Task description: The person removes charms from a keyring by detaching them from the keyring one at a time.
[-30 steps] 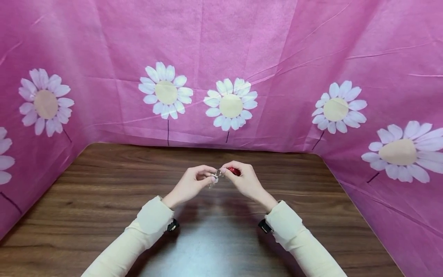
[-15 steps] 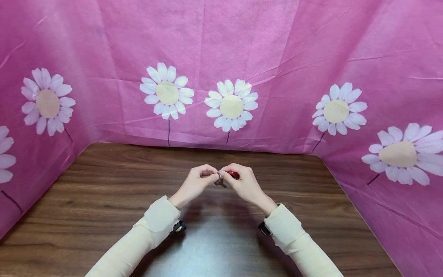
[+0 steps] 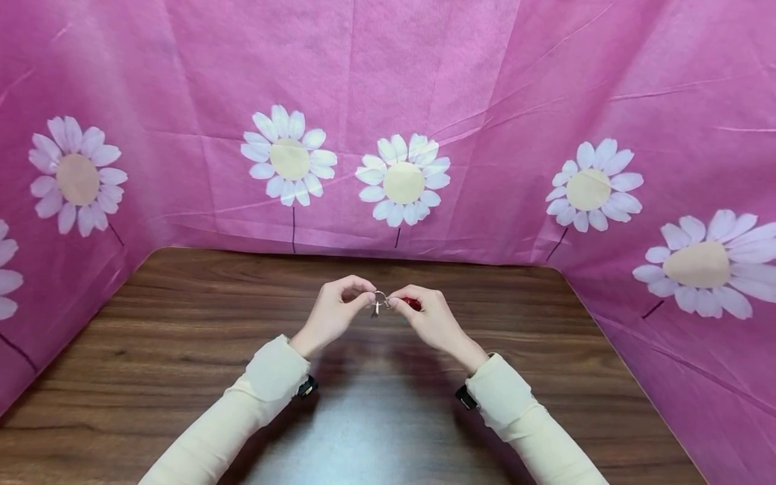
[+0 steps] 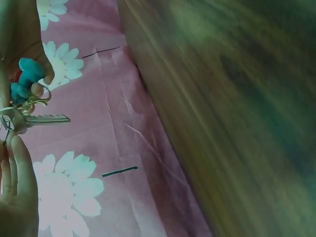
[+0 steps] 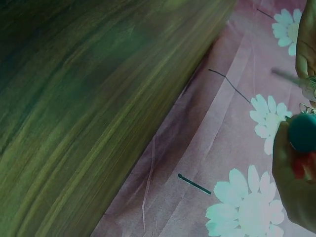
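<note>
Pink cloth (image 3: 497,81): stood behind & at both sides, w/ big white daisies printed on it.
Surface (image 3: 194,330): dk brown wood grain, glare nr the front in head view only.
Sleeves (image 3: 533,424): cream, cuffs turned back; head view only.
L hand (image 3: 333,313): thumb + fingers pinched the ring's L side.
R hand (image 3: 433,320): gripped the fob in curled fingers, thumb & fingertip at the ring's R side.
Black wrist devices (image 3: 465,397): 1 under each cuff, head view only; markings too small to read.
Fob (image 4: 30,71): in R hand; mostly red in head view, but wrist views showed rounded teal parts too.
Key (image 4: 49,119): hung below ring in head view; L wrist view gave its toothed blade sharply, R wrist view only a blur. Any lettering on its head: illegible.
Ring (image 3: 380,292): thin metal, held up btwn both hands, above surface.
Chain (image 4: 29,106): gold-toned bits by fob, clearest in L wrist view.
</note>
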`<act>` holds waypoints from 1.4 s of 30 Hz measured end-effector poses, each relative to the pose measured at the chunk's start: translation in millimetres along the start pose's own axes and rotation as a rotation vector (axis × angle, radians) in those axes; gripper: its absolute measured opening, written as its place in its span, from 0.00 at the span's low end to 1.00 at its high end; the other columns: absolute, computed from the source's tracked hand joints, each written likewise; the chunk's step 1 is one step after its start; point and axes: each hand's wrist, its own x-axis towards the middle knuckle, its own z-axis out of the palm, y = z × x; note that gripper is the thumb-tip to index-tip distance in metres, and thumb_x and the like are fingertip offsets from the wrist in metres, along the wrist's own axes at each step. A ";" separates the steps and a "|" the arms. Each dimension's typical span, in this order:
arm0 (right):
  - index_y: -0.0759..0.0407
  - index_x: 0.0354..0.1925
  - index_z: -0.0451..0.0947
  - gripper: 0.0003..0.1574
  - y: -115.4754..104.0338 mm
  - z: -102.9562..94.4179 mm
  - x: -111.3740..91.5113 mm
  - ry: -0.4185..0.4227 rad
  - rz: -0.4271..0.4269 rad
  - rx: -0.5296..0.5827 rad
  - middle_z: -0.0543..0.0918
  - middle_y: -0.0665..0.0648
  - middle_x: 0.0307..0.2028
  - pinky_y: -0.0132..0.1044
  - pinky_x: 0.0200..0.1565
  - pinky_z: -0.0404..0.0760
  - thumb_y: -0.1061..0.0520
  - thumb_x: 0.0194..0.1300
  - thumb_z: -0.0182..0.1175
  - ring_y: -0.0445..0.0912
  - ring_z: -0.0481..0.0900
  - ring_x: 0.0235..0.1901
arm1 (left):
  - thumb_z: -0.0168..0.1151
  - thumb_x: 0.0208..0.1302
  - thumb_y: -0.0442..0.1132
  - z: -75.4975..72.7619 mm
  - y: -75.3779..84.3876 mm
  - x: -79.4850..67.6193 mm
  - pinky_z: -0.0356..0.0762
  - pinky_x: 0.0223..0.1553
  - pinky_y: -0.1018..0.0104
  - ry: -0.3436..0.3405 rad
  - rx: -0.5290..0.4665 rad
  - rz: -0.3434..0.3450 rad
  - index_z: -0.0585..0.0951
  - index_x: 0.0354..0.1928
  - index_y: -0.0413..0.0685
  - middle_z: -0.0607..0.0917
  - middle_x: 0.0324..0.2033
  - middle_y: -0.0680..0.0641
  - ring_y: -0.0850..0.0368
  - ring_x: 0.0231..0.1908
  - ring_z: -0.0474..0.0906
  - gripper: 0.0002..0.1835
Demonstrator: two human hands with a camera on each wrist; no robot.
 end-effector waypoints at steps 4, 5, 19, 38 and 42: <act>0.59 0.34 0.81 0.06 -0.9 -1.5 0.5 -0.011 0.042 0.006 0.83 0.55 0.26 0.29 0.27 0.74 0.58 0.60 0.59 0.38 0.74 0.24 | 0.61 0.56 0.33 0.6 -0.6 0.6 0.76 0.33 0.71 -0.001 0.067 0.081 0.81 0.35 0.43 0.86 0.31 0.45 0.62 0.30 0.79 0.05; 0.59 0.34 0.81 0.07 -1.2 -1.9 0.4 -0.013 0.043 -0.004 0.83 0.55 0.27 0.28 0.28 0.74 0.58 0.59 0.59 0.38 0.74 0.24 | 0.61 0.56 0.32 0.7 -0.2 0.5 0.78 0.32 0.70 -0.006 0.070 0.095 0.81 0.35 0.43 0.86 0.30 0.45 0.61 0.28 0.80 0.04; 0.55 0.36 0.81 0.06 4.9 -1.1 -3.4 0.020 -0.220 -0.191 0.82 0.48 0.30 0.28 0.30 0.72 0.60 0.59 0.58 0.37 0.73 0.27 | 0.59 0.55 0.27 1.1 0.3 -2.1 0.79 0.38 0.71 -0.009 0.107 0.251 0.81 0.33 0.41 0.84 0.30 0.47 0.58 0.32 0.81 0.05; 0.56 0.33 0.80 0.04 -10.7 -3.3 -1.2 0.025 -0.197 -0.153 0.81 0.50 0.28 0.28 0.29 0.71 0.60 0.59 0.58 0.37 0.72 0.26 | 0.58 0.53 0.24 5.7 6.7 0.6 0.80 0.35 0.70 -0.055 0.058 0.253 0.80 0.28 0.39 0.81 0.29 0.44 0.57 0.30 0.80 0.05; 0.56 0.32 0.80 0.03 -11.8 -2.1 -2.2 0.029 -0.198 -0.153 0.81 0.49 0.27 0.28 0.28 0.71 0.60 0.59 0.59 0.36 0.71 0.25 | 0.59 0.50 0.24 6.3 6.0 0.3 0.79 0.33 0.73 -0.047 0.130 0.281 0.79 0.26 0.41 0.80 0.27 0.46 0.59 0.29 0.79 0.06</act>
